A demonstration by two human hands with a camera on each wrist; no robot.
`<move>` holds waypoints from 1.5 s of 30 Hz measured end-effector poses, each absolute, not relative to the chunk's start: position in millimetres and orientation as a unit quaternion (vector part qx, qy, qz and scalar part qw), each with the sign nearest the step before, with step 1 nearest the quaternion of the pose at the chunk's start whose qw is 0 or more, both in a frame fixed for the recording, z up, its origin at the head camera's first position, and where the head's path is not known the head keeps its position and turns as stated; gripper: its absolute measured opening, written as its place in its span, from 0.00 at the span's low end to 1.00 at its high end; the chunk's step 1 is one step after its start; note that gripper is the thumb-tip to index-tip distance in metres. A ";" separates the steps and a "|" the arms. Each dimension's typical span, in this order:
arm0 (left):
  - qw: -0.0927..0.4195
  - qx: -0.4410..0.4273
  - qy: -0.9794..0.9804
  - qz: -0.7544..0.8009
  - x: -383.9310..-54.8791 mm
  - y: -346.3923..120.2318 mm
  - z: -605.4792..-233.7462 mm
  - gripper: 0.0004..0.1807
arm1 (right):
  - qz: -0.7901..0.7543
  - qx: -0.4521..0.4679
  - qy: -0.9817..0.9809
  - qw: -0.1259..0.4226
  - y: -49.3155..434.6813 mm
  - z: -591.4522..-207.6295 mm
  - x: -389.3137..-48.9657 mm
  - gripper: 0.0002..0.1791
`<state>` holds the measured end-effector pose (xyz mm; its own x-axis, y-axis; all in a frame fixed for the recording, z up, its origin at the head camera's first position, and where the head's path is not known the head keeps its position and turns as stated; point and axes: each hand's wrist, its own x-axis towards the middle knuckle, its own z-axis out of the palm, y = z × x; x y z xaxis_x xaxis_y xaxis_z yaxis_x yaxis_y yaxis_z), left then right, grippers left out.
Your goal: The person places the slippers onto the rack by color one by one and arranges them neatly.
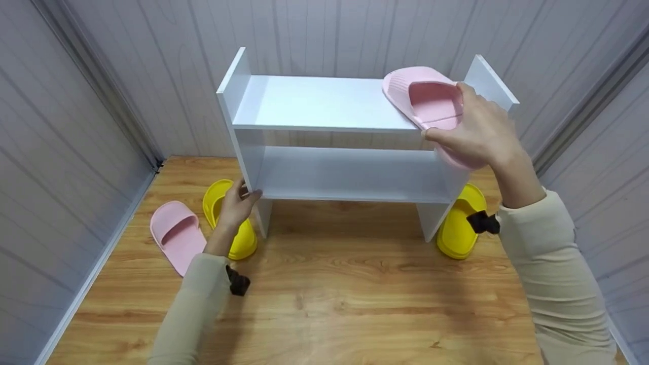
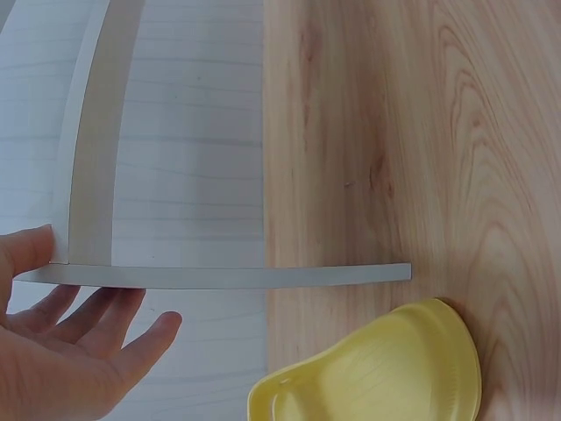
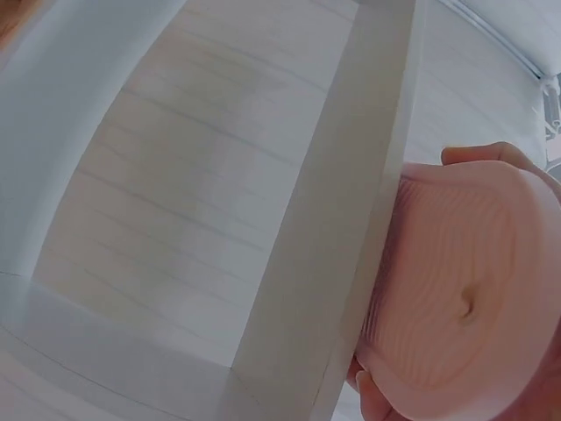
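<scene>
A white two-tier shelf rack [image 1: 319, 104] with raised side panels stands against the back wall. My right hand [image 1: 485, 126] grips a pink slipper [image 1: 417, 76] across its middle, thumb on one side and fingers on the other. The slipper's toe lies over the right part of the top board, while its heel sticks out past the front edge. In the right wrist view, the ridged sole [image 3: 447, 281] shows beside the board's edge. My left hand [image 1: 236, 205] holds the rack's left side panel [image 2: 219, 278], thumb inside, fingers outside, level with the lower board.
Another pink slipper [image 1: 177, 233] lies on the wooden floor [image 1: 324, 304] at the left. Beside it is a yellow slipper [image 1: 244, 241], partly behind my left hand. A second yellow slipper [image 1: 456, 230] sits by the rack's right side. Pale panelled walls [image 1: 76, 152] enclose the space.
</scene>
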<state>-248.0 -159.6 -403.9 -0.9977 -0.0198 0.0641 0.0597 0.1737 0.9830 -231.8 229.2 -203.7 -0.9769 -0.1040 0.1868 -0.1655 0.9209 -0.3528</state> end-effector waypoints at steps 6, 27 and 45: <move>0.030 -0.013 -0.762 -0.647 -247.6 -160.8 -403.8 0.28 | 0.172 0.060 -0.981 0.067 223.6 -200.9 -237.5 0.52; 0.043 -0.020 -0.765 -0.642 -247.9 -162.9 -404.6 0.27 | 0.117 0.009 -0.992 0.054 184.9 -189.7 -255.7 0.55; 0.032 -0.014 -0.761 -0.647 -246.9 -168.3 -403.6 0.28 | 0.096 -0.032 -0.993 0.055 148.6 -188.7 -272.2 0.54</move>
